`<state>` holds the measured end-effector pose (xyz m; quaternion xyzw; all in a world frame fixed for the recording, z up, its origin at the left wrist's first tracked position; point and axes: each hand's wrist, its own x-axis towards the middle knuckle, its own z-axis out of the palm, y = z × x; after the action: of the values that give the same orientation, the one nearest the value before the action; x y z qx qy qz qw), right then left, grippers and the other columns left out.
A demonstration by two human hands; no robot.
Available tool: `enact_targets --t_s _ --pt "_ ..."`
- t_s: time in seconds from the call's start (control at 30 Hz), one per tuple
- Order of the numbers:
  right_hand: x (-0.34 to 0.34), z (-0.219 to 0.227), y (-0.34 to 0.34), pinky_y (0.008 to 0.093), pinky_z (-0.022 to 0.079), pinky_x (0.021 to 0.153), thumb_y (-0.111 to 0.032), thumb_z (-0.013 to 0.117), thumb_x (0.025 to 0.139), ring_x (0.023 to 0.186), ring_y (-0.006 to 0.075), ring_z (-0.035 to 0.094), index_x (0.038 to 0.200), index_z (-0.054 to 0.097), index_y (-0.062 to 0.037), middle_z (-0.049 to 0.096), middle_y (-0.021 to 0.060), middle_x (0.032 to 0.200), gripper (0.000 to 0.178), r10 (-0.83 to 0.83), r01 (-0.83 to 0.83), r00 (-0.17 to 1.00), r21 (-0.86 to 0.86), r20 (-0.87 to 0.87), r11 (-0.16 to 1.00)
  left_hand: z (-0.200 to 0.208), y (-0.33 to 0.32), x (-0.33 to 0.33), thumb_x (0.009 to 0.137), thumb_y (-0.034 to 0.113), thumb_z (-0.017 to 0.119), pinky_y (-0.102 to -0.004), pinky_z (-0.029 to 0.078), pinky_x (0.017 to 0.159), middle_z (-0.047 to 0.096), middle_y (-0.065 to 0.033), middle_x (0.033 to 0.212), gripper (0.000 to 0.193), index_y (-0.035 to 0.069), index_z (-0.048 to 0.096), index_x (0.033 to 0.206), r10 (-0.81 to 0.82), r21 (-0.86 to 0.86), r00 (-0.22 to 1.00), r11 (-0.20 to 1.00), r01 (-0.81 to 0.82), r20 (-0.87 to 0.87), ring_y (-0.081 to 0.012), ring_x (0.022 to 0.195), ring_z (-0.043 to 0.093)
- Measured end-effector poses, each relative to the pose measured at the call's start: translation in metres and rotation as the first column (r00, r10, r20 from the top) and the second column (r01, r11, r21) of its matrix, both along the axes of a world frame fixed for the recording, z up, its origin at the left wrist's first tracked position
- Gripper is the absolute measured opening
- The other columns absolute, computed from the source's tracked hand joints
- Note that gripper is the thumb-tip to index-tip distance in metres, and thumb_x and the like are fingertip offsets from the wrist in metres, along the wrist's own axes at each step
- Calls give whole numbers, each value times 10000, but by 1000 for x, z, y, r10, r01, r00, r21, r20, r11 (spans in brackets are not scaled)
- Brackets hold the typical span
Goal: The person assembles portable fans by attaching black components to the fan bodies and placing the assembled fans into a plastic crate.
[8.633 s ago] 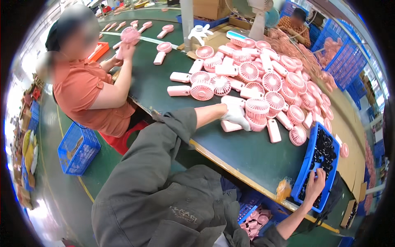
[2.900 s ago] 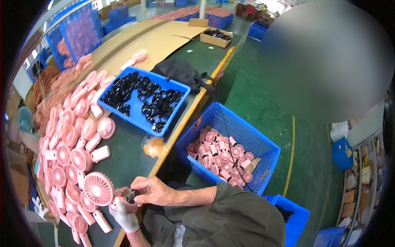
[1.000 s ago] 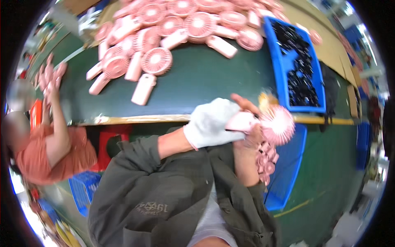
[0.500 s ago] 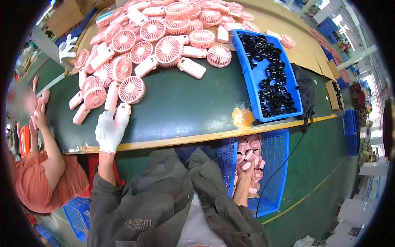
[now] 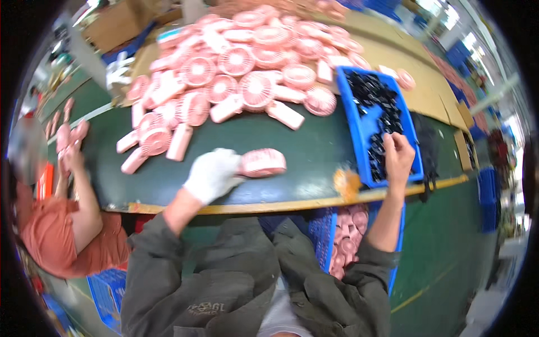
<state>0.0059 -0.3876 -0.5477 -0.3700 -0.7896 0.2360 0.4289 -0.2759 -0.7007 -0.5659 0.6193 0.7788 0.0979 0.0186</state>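
My left hand (image 5: 210, 175), in a white glove, is closed around a pink handheld fan (image 5: 264, 163). The fan's round head points right, just above the dark green table (image 5: 292, 188); the glove hides its handle. Bare, my right hand (image 5: 399, 154) reaches over the near right part of a shallow blue tray (image 5: 351, 121). Its fingers are pinched together at the small black plastic parts (image 5: 373, 90) lying there. Whether a part is between the fingertips cannot be made out.
Many pink fans (image 5: 255, 90) are heaped across the table's far side, partly on cardboard (image 5: 432, 92). Below the table edge stands a blue crate (image 5: 320, 236) of pink fans. At left, a person in an orange top (image 5: 84, 241) handles pink fans. A black bag (image 5: 424, 135) lies beside the tray.
My left hand has drawn a fan out of the heap's near edge and moved right with it. My right hand has risen from the crate below to the blue tray.
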Motion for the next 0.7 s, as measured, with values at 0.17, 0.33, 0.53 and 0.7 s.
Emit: enact_targets --t_s 0.17,0.33,0.53,0.7 --pt "-42 -23 86 471 535 759 -201 660 807 863 399 653 822 667 16 664 229 908 217 -227 -68 698 378 679 923 -10 16 28 685 500 755 -401 515 655 607 -105 771 440 96 586 728 -15 124 997 992 5 82 -287 769 619" --pt "-47 -36 101 470 555 729 -98 620 784 879 400 666 875 679 13 677 244 918 155 -264 -17 566 331 781 943 -19 5 36 671 517 750 -376 499 595 588 -79 754 451 101 585 725 23 206 999 978 -32 45 -247 737 597" --pt "-44 -13 53 248 465 549 -36 720 789 674 126 588 1254 534 89 663 96 906 516 -124 30 964 -364 -237 931 -13 3 39 699 512 730 -361 498 576 584 -67 781 439 98 595 754 14 289 999 957 -23 36 -236 746 602" --pt "-42 6 -72 193 381 404 71 579 839 578 110 586 1031 517 17 591 59 801 209 88 -388 781 -371 -618 844 -11 9 35 731 534 703 -365 511 583 602 -83 782 451 91 624 768 17 72 999 997 -20 41 -251 779 634"
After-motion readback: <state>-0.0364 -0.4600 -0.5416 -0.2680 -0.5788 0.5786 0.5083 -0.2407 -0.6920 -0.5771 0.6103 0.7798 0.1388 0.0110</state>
